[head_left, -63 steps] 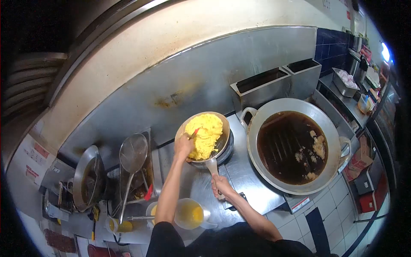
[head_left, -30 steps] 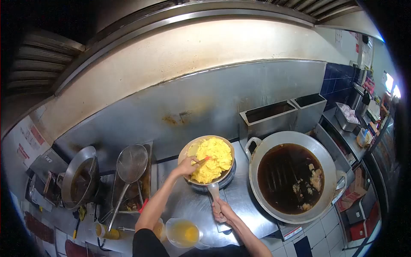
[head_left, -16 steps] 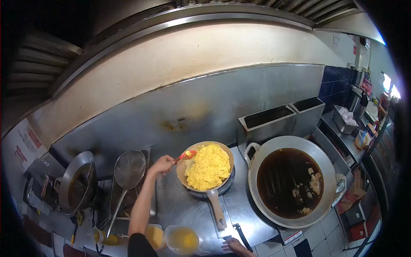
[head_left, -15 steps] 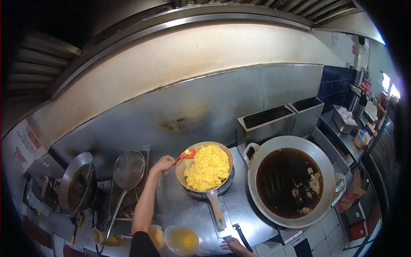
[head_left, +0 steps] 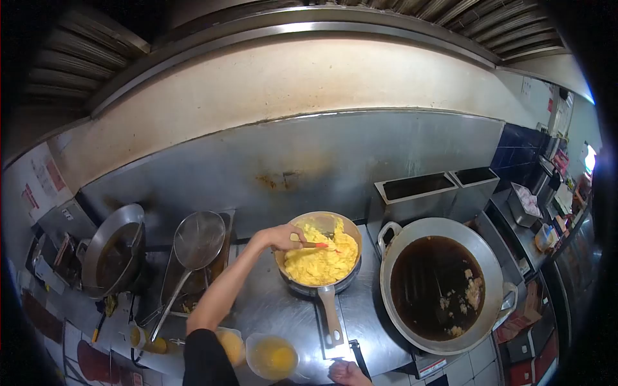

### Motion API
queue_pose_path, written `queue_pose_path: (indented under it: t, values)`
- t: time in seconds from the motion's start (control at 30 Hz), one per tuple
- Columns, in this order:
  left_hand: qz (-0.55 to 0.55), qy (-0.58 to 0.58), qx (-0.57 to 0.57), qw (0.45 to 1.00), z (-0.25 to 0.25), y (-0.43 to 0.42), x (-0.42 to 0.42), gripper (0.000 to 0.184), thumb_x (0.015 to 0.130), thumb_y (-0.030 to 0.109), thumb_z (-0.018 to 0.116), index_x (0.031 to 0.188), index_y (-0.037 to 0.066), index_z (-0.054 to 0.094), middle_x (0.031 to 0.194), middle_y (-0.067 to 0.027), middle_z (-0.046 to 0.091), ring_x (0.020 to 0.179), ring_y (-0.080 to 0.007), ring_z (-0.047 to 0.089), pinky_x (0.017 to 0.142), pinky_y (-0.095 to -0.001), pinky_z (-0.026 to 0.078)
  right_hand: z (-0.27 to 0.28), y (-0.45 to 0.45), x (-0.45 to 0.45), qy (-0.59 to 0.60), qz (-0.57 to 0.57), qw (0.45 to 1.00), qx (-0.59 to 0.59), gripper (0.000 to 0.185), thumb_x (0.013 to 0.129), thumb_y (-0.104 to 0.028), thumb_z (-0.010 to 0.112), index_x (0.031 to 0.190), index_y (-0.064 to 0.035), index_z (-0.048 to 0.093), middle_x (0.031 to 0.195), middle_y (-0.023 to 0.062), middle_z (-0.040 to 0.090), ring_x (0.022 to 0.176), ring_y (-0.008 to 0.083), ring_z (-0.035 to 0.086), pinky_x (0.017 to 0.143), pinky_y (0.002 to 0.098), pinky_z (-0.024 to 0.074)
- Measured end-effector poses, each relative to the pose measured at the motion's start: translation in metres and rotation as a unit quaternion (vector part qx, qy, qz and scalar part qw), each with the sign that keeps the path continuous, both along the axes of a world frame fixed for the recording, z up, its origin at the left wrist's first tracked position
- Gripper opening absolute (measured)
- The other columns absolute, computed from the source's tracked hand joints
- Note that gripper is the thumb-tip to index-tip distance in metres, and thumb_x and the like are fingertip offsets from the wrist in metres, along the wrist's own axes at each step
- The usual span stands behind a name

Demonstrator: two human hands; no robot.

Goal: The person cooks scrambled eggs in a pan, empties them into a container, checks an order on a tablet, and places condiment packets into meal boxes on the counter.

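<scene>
My left hand (head_left: 286, 237) is closed round the wooden handle of a spatula (head_left: 314, 244) with a red head. It reaches over the rim of a frying pan (head_left: 279, 258). The spatula's head is partly sunk in soft yellow scrambled eggs (head_left: 312, 267) that fill much of the pan. The pan sits on a burner, its beige handle (head_left: 331, 320) pointing toward me and held by neither hand. At the counter's front edge, just below that handle, my right hand (head_left: 349, 374) has its fingers curled; what they grip, if anything, I cannot make out.
On the right stands a large wok (head_left: 486, 254) of dark oil with fried bits floating. A round strainer (head_left: 199, 240) and another wok (head_left: 106, 233) are at the left. Containers of yellow liquid (head_left: 273, 356) stand in front. Metal bins (head_left: 418, 202) line the back.
My left hand has moved right, carrying the spatula from the pan's left edge into the middle of the eggs. The eggs are pushed toward me, and my right hand's fingers look more curled.
</scene>
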State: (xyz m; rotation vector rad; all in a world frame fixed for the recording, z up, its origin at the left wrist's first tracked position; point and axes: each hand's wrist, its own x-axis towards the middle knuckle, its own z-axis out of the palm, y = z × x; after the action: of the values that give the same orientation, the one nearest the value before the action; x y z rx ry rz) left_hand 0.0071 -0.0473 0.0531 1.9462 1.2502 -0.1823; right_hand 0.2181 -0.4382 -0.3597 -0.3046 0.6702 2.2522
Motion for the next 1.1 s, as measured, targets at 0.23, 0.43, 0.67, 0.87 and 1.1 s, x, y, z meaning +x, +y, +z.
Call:
queue_pose_path:
  t: [0.23,0.43,0.67,0.87,1.1]
  values:
    - [-0.045,0.116,0.273,0.954,0.014,-0.112,0.022,0.028,0.082,0.020,0.058,0.108,0.013,0.064,0.093,-0.0177,0.068,0.090,-0.0366,0.065,0.077,-0.0471,0.050,0.107,0.030,0.038,-0.070,-0.037,0.966,0.246,0.057,0.103,-0.042,0.027,0.104,0.0066,0.058,0.089,0.0148,0.067,0.087,0.0268,0.066,0.077,0.0406,0.0540]
    - [0.059,0.035,0.288,0.955,-0.075,-0.046,0.028,0.028,0.084,0.022,0.055,0.109,0.013,0.064,0.092,-0.0194,0.068,0.089,-0.0353,0.066,0.079,-0.0464,0.051,0.246,0.144,-0.006,-0.369,0.060,0.882,0.287,0.049,0.102,-0.042,0.035,0.123,0.0005,0.046,0.100,0.0131,0.062,0.083,0.0260,0.064,0.068,0.0351,0.0534]
    - [0.048,0.091,0.257,0.961,0.018,-0.124,-0.007,0.028,0.084,0.024,0.057,0.106,0.011,0.066,0.097,-0.0196,0.068,0.092,-0.0375,0.065,0.084,-0.0458,0.051,0.246,0.167,-0.017,-0.384,0.073,0.889,0.240,0.024,0.100,-0.030,0.045,0.102,-0.0063,0.048,0.072,0.0030,0.049,0.051,0.0126,0.045,0.042,0.0280,0.0380]
    - [0.089,0.025,0.273,0.958,-0.019,-0.118,-0.011,0.028,0.083,0.024,0.061,0.109,0.013,0.065,0.098,-0.0208,0.067,0.093,-0.0400,0.064,0.082,-0.0477,0.050,0.222,0.174,-0.043,-0.414,0.031,0.868,0.272,0.024,0.098,-0.032,0.052,0.089,-0.0100,0.047,0.061,-0.0025,0.042,0.043,0.0078,0.036,0.037,0.0255,0.0314]
    - [0.103,-0.073,0.289,0.949,0.021,-0.123,-0.093,0.029,0.089,0.024,0.059,0.114,0.009,0.058,0.082,-0.0171,0.065,0.074,-0.0311,0.065,0.066,-0.0412,0.051,0.250,0.146,-0.075,-0.471,-0.042,0.830,0.296,0.029,0.097,-0.032,0.056,0.082,-0.0125,0.041,0.058,-0.0036,0.037,0.040,0.0063,0.034,0.035,0.0236,0.0283]
